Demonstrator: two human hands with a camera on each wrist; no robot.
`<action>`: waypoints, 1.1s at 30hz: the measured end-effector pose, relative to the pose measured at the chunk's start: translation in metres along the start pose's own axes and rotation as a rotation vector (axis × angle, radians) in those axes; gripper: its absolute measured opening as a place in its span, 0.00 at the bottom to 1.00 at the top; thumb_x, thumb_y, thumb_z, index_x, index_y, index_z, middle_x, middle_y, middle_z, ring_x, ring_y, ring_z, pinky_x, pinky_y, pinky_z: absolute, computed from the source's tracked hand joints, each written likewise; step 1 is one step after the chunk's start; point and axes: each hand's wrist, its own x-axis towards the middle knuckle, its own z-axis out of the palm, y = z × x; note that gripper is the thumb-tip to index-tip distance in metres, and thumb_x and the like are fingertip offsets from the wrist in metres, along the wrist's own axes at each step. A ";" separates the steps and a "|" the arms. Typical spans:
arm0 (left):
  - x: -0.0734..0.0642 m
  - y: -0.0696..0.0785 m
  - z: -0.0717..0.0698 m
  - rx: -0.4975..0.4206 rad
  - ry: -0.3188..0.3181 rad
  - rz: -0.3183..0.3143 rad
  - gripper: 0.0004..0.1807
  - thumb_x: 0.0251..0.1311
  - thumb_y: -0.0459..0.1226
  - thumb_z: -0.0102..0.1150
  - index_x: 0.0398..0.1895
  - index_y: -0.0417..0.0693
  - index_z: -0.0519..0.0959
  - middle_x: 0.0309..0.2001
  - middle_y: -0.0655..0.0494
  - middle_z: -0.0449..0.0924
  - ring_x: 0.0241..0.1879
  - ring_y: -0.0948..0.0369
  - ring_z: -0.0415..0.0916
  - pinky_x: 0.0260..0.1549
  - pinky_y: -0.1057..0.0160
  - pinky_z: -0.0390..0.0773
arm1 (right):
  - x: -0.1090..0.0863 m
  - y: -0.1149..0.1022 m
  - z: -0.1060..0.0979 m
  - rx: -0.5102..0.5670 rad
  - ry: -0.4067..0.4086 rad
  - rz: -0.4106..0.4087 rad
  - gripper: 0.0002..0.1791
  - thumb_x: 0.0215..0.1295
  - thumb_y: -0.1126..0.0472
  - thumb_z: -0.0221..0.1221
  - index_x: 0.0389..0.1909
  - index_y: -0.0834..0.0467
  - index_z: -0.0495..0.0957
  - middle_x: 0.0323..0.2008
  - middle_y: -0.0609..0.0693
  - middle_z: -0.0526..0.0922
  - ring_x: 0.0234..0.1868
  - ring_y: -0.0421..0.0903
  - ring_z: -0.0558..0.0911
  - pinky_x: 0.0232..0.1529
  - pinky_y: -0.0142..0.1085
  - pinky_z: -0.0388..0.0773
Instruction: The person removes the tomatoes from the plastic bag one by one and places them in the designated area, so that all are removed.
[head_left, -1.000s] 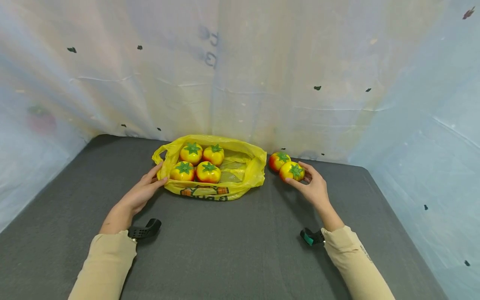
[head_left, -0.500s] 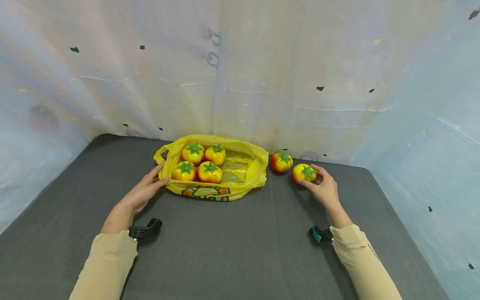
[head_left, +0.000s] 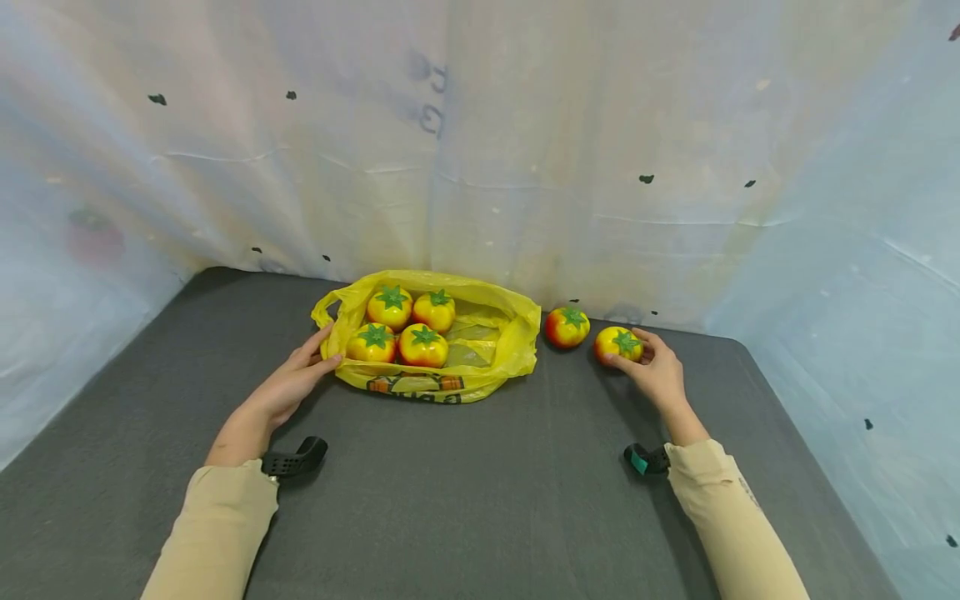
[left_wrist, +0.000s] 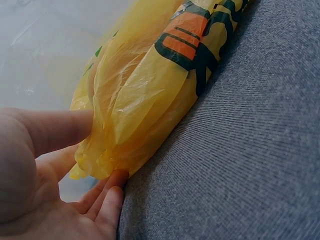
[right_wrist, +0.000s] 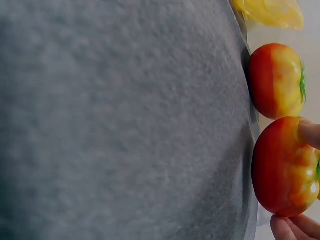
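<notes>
My left hand (head_left: 281,390) holds the left end of a yellow plastic bag (head_left: 513,354). In the left wrist view the thumb lies against one side of the bag's gathered end, with fingers at its lower edge. Several red-and-yellow toy tomatoes with green leaf tops, one being this front tomato (head_left: 422,347), sit inside the wide-mouthed bag. To the right, my right hand (head_left: 663,377) grips another tomato (head_left: 617,342) from its right side, thumb in front. The right wrist view shows this tomato (right_wrist: 281,170) low over the grey surface.
One loose tomato (head_left: 566,327) sits between the bag and the right hand, close to the back sheet. A dark grey table (head_left: 465,492) lies under everything. Pale plastic sheeting (head_left: 540,150) rises along the back and both sides.
My right hand has shifted right with its tomato, opening a gap from the loose tomato beside it. The left hand stays at the bag's end. The head view has shifted slightly.
</notes>
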 end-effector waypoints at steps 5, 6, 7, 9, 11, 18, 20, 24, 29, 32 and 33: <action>0.000 0.000 0.000 -0.007 0.000 0.002 0.41 0.74 0.45 0.43 0.77 0.59 0.29 0.72 0.34 0.21 0.73 0.37 0.31 0.67 0.37 0.44 | 0.009 0.002 0.000 -0.018 0.019 0.023 0.42 0.60 0.48 0.64 0.72 0.58 0.59 0.66 0.68 0.65 0.63 0.62 0.69 0.60 0.54 0.68; 0.000 -0.001 0.000 -0.008 -0.001 -0.001 0.41 0.74 0.45 0.43 0.77 0.59 0.28 0.72 0.34 0.21 0.73 0.37 0.31 0.67 0.36 0.44 | 0.010 0.002 0.001 -0.017 0.022 0.029 0.42 0.60 0.48 0.64 0.72 0.58 0.59 0.66 0.68 0.65 0.63 0.62 0.69 0.60 0.54 0.68; 0.000 -0.001 0.000 -0.009 -0.002 -0.004 0.41 0.74 0.45 0.43 0.77 0.60 0.28 0.72 0.34 0.20 0.73 0.37 0.31 0.67 0.36 0.44 | 0.012 0.002 0.001 -0.016 0.024 0.034 0.42 0.60 0.48 0.64 0.72 0.58 0.59 0.66 0.68 0.65 0.63 0.62 0.69 0.61 0.54 0.68; 0.000 -0.002 -0.001 -0.010 -0.003 -0.010 0.41 0.74 0.45 0.43 0.77 0.60 0.28 0.73 0.34 0.20 0.73 0.37 0.30 0.67 0.36 0.44 | 0.015 0.002 0.001 -0.004 0.027 0.043 0.42 0.60 0.48 0.64 0.72 0.58 0.59 0.66 0.69 0.64 0.64 0.63 0.68 0.61 0.55 0.67; 0.001 -0.002 -0.001 -0.013 -0.005 -0.010 0.41 0.74 0.45 0.43 0.76 0.60 0.28 0.73 0.34 0.20 0.73 0.37 0.30 0.67 0.36 0.44 | 0.019 0.002 0.001 0.007 0.030 0.050 0.42 0.61 0.49 0.63 0.72 0.59 0.59 0.67 0.69 0.63 0.65 0.63 0.67 0.62 0.55 0.66; 0.000 0.001 0.000 -0.013 -0.001 -0.015 0.41 0.73 0.46 0.43 0.76 0.59 0.28 0.73 0.35 0.18 0.73 0.38 0.26 0.67 0.37 0.43 | 0.024 0.002 0.004 0.020 0.036 0.052 0.42 0.62 0.50 0.62 0.73 0.60 0.57 0.68 0.69 0.61 0.66 0.63 0.65 0.63 0.54 0.65; 0.000 0.001 0.000 -0.009 0.001 -0.016 0.41 0.74 0.46 0.43 0.77 0.59 0.28 0.73 0.35 0.19 0.73 0.38 0.26 0.67 0.37 0.43 | 0.024 0.001 0.004 0.010 0.041 0.049 0.42 0.63 0.50 0.62 0.73 0.60 0.56 0.68 0.69 0.62 0.65 0.63 0.65 0.63 0.54 0.66; 0.001 0.001 0.001 -0.007 0.004 -0.013 0.41 0.73 0.45 0.44 0.77 0.59 0.29 0.73 0.36 0.19 0.73 0.39 0.25 0.68 0.37 0.43 | 0.023 0.003 0.005 -0.009 0.051 0.041 0.42 0.63 0.49 0.61 0.73 0.61 0.55 0.67 0.68 0.63 0.64 0.63 0.66 0.62 0.53 0.66; 0.001 0.000 0.001 -0.008 0.004 -0.014 0.41 0.74 0.45 0.43 0.77 0.58 0.29 0.73 0.36 0.19 0.73 0.39 0.26 0.68 0.37 0.43 | 0.022 0.004 0.004 -0.011 0.048 0.045 0.44 0.64 0.47 0.60 0.74 0.59 0.53 0.69 0.67 0.61 0.66 0.62 0.65 0.64 0.53 0.65; 0.000 0.000 0.000 -0.011 0.004 -0.012 0.41 0.74 0.45 0.43 0.77 0.58 0.28 0.73 0.35 0.19 0.73 0.38 0.27 0.68 0.37 0.43 | 0.021 0.004 0.001 -0.002 0.046 0.056 0.46 0.63 0.45 0.61 0.75 0.58 0.51 0.70 0.67 0.60 0.68 0.62 0.63 0.64 0.54 0.64; 0.000 -0.001 0.000 -0.010 0.006 -0.010 0.41 0.74 0.45 0.43 0.77 0.58 0.28 0.73 0.35 0.19 0.73 0.39 0.27 0.68 0.38 0.44 | 0.021 0.003 0.001 0.002 0.046 0.059 0.47 0.62 0.44 0.61 0.75 0.57 0.50 0.70 0.67 0.59 0.68 0.62 0.63 0.65 0.54 0.63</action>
